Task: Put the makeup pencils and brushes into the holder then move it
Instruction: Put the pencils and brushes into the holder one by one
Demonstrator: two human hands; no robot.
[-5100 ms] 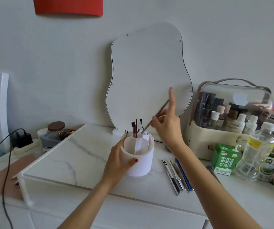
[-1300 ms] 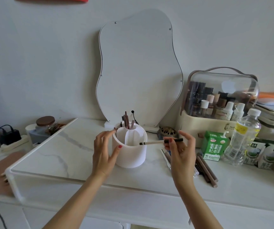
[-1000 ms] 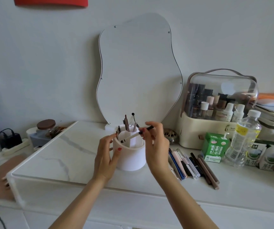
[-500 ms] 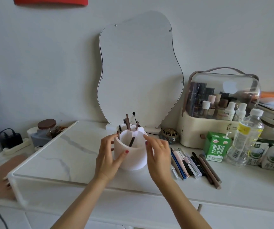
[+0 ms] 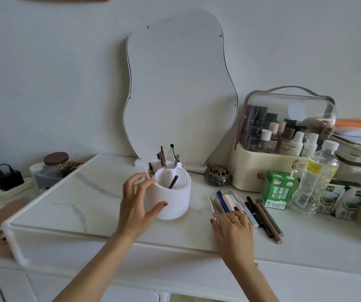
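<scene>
Bare forearms without sleeves, red-painted nails on both hands, a gold ring (image 5: pixel 235 219) on the right hand (image 5: pixel 233 228).

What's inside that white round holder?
The holder has dividers. A dark pencil leans in the front section; brown pencils and spoolie brushes stand behind. Their lower ends are hidden by the wall.

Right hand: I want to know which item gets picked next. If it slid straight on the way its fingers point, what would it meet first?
The right hand already reaches the near ends of the loose pencils on the table; going on, it would probably cover the pale ones at the left of the row.
</scene>
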